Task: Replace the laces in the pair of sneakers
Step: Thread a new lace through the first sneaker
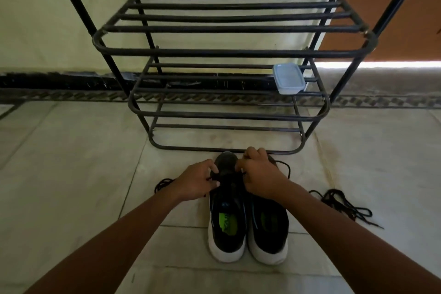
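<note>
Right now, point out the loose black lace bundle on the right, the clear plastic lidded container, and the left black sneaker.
Loose black lace bundle (pixel 343 203): head view, middle of the tangle.
Clear plastic lidded container (pixel 288 77): head view, lid centre.
Left black sneaker (pixel 226 222): head view, green insole.

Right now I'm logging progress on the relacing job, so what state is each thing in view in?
left sneaker: on the floor, lace being worked near the toe
right sneaker: beside it, touching, front hidden by the hand
left hand: pinching a lace end
right hand: pinching the lace
loose laces: tangled on the floor
plastic container: lid on, on the rack
shoe rack: upright
</note>
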A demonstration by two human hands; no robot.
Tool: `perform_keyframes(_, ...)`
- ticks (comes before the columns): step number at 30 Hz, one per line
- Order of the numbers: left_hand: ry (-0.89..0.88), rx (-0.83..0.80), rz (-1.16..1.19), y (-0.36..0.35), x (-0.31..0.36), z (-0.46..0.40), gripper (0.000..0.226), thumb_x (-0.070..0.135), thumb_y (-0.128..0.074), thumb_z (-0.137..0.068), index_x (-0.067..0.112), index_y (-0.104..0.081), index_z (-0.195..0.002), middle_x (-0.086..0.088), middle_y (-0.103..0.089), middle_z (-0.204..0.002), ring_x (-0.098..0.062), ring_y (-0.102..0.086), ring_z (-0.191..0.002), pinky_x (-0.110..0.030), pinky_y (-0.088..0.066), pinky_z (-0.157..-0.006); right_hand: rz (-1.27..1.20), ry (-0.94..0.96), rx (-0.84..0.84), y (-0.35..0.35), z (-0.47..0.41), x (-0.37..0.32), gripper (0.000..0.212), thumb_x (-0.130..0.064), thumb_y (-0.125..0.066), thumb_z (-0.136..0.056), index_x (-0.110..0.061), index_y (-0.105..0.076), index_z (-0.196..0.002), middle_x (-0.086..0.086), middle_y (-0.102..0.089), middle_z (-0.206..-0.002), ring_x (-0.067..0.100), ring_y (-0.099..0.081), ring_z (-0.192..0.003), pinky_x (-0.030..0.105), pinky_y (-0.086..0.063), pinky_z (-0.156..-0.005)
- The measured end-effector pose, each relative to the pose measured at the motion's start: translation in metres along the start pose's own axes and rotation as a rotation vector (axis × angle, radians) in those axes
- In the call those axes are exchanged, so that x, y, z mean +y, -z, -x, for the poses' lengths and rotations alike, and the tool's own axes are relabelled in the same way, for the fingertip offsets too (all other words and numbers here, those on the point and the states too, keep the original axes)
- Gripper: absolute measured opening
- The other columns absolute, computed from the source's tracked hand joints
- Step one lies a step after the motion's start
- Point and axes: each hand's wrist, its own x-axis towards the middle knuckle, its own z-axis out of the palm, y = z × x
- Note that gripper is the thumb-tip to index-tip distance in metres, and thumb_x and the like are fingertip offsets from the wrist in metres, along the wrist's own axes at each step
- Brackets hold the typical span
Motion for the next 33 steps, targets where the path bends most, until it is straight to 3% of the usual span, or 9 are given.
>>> perform_keyframes(4, -0.035, 0.123, -0.013, -0.009, -0.008, 0.005, 0.017, 0.013, -0.072, -0.091, 0.022, -0.058, -0.096, -0.004, -0.064, -0.084, -0.015, -0.061, -0.074, -0.028, -0.051, -0.066, 0.197, 0.056, -0.051, -0.005, -0.004, -0.001, 0.026, -0.024, -0.061, -0.089, -0.014, -0.062, -0.113, 0.011, -0.049, -0.123, 0.033, -0.040, -0.120, 0.047, -0.047, -0.095)
perform_keyframes(8, -0.042, 0.245, -0.002, -0.011, -0.001, 0.028, 0.016, 0.019, -0.074, -0.090, 0.029, -0.062, -0.094, 0.002, -0.066, -0.081, -0.008, -0.064, -0.074, -0.022, -0.048, -0.066, 0.058, 0.058, -0.045, -0.004, -0.004, -0.001, 0.011, -0.020, -0.058, -0.091, -0.022, -0.048, -0.096, 0.007, -0.059, -0.098, 0.029, -0.058, -0.097, 0.044, -0.055, -0.079)
perform_keyframes(14, -0.039, 0.375, 0.124, -0.035, -0.001, 0.105, 0.032, 0.013, -0.074, -0.089, 0.034, -0.059, -0.106, 0.007, -0.064, -0.075, -0.007, -0.066, -0.067, -0.029, -0.059, -0.065, 0.087, 0.093, -0.080, -0.009, 0.001, 0.004, 0.045, -0.018, -0.060, -0.093, -0.020, -0.042, -0.135, 0.009, -0.054, -0.119, 0.027, -0.048, -0.116, 0.044, -0.053, -0.091)
perform_keyframes(17, 0.027, 0.336, 0.157, -0.056, -0.014, 0.133, 0.035, 0.005, -0.073, -0.089, 0.033, -0.058, -0.105, 0.009, -0.064, -0.072, -0.006, -0.066, -0.069, -0.020, -0.055, -0.066, 0.054, 0.107, -0.096, -0.008, 0.001, 0.002, 0.041, -0.017, -0.059, -0.094, -0.025, -0.040, -0.129, 0.010, -0.056, -0.116, 0.026, -0.054, -0.106, 0.044, -0.056, -0.088)
perform_keyframes(20, 0.074, 0.264, 0.121, -0.072, -0.032, 0.141, 0.036, -0.002, -0.068, -0.087, 0.032, -0.062, -0.097, 0.025, -0.066, -0.085, 0.002, -0.064, -0.083, -0.011, -0.049, -0.070, -0.029, 0.108, -0.096, -0.004, 0.003, -0.003, 0.029, -0.017, -0.057, -0.093, -0.029, -0.043, -0.114, 0.006, -0.057, -0.103, 0.023, -0.059, -0.090, 0.045, -0.059, -0.082)
perform_keyframes(22, 0.061, 0.242, 0.076, -0.079, -0.039, 0.142, 0.039, -0.002, -0.068, -0.086, 0.035, -0.064, -0.098, 0.029, -0.068, -0.091, 0.009, -0.063, -0.094, -0.009, -0.047, -0.080, -0.031, 0.134, -0.083, 0.002, 0.006, -0.004, 0.023, -0.016, -0.057, -0.093, -0.026, -0.048, -0.111, 0.005, -0.057, -0.101, 0.022, -0.058, -0.091, 0.045, -0.058, -0.083)
perform_keyframes(26, 0.052, 0.199, -0.024, -0.080, -0.044, 0.139, 0.044, 0.013, -0.065, -0.094, 0.033, -0.061, -0.132, 0.028, -0.050, -0.132, 0.007, -0.048, -0.124, -0.014, -0.036, -0.108, -0.025, 0.223, 0.043, 0.018, 0.013, -0.007, 0.015, -0.013, -0.055, -0.091, -0.018, -0.060, -0.104, 0.000, -0.056, -0.101, 0.018, -0.047, -0.102, 0.037, -0.050, -0.081)
perform_keyframes(29, 0.034, 0.204, -0.050, -0.076, -0.034, 0.138, 0.036, 0.014, -0.062, -0.097, 0.029, -0.062, -0.130, 0.025, -0.051, -0.126, 0.005, -0.048, -0.118, -0.011, -0.034, -0.100, -0.076, 0.275, 0.200, 0.028, 0.018, -0.009, 0.011, -0.016, -0.057, -0.092, -0.018, -0.064, -0.100, -0.002, -0.058, -0.096, 0.016, -0.046, -0.096, 0.038, -0.051, -0.075)
perform_keyframes(33, -0.041, 0.481, -0.045, -0.054, -0.008, 0.123, 0.018, 0.010, -0.069, -0.088, 0.027, -0.065, -0.093, 0.012, -0.067, -0.099, -0.001, -0.060, -0.090, -0.026, -0.054, -0.081, -0.195, 0.293, 0.290, 0.046, 0.018, -0.012, 0.014, -0.016, -0.067, -0.091, -0.017, -0.074, -0.103, -0.001, -0.069, -0.096, 0.017, -0.055, -0.092, 0.035, -0.050, -0.080)
